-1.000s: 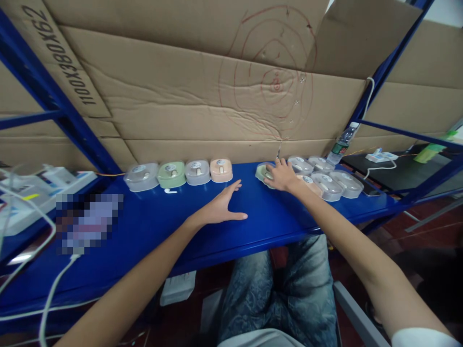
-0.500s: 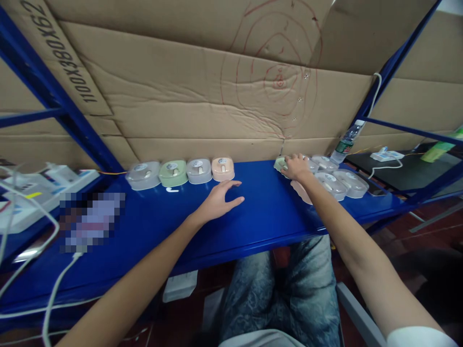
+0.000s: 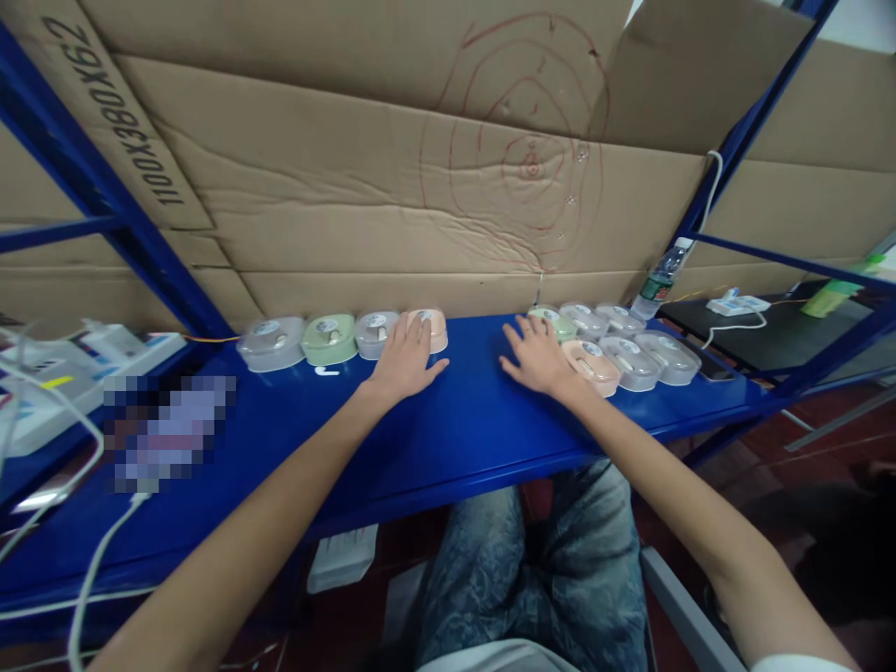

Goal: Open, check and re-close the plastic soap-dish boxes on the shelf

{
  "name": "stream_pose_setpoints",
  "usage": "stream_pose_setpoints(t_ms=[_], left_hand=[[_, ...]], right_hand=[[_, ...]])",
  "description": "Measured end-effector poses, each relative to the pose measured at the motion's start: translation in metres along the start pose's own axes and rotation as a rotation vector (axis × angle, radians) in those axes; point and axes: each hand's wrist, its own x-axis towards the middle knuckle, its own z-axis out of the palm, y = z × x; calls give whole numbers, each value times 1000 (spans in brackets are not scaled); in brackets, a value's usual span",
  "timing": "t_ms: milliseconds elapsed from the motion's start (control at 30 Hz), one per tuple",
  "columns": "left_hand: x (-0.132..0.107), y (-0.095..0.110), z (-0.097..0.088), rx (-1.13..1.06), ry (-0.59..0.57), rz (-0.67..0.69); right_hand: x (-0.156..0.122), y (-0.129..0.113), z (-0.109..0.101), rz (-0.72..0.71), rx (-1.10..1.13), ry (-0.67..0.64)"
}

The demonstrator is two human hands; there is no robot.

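My left hand (image 3: 402, 364) is open, its fingertips over the peach lidded plastic box (image 3: 438, 329) at the right end of a row. A grey box (image 3: 371, 329), a green box (image 3: 329, 341) and a larger grey box (image 3: 270, 345) continue that row leftward. My right hand (image 3: 536, 357) is open with fingers spread, beside another green box (image 3: 560, 324) and another peach box (image 3: 594, 362); whether it touches either I cannot tell. Several pale grey boxes (image 3: 628, 359) stand to their right. Both hands are over the blue shelf (image 3: 462, 411).
Cardboard (image 3: 315, 205) with red drawn rings stands behind the shelf. A water bottle (image 3: 658, 280) is at the back right. White power strips (image 3: 133, 359), a blurred-out device (image 3: 178, 429) and a white cable (image 3: 98, 579) lie left. A small white hook-shaped mark (image 3: 326, 371) shows near the green box.
My left hand has moved up onto the peach box in the left row. My right hand has drawn back left from the right-hand green box, and its fingers have spread.
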Motion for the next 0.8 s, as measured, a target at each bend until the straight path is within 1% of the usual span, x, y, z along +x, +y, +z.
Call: stream_pose_setpoints(t_ms=[67,100,167,233,300,367,433,500,533,567,600,667,733,800], left_hand=[[3,5,3,8,2,-4],[2,11,4,24,1,-3],[-2,26,3,73,-7,9],[-8,45,-1,91,-18,33],[-13,62,-7,33,-11,96],[-15,71,-13,-77,19,178],[-16,71,-16,-175,82,213],[-16,63,-16,-230,140,189],[-16,57,-15,-248,141,168],[-16,51,-13,-267,116,146],[-17,45,-12,-293,63,126],[-21,37,-9,-366,-83,93],[-25,36,-7,-425,-199,77],[-28,39,-6,-439,-244,94]], right_hand=[[-14,-17,5,-115,115,51],[-20,-23,7,-140,172,62],[-29,-28,11,-138,287,77],[-35,-28,12,-100,400,63],[-42,-26,10,-85,509,29],[-49,-26,7,-102,590,12],[-56,-29,4,-130,632,42],[-59,-32,1,-161,643,69],[-60,-33,0,-178,644,72],[-60,-33,-2,-194,646,70],[-60,-33,-2,-209,654,67],[-59,-31,-3,-233,702,74],[-58,-27,-3,-263,782,99],[-58,-23,-3,-285,868,125]])
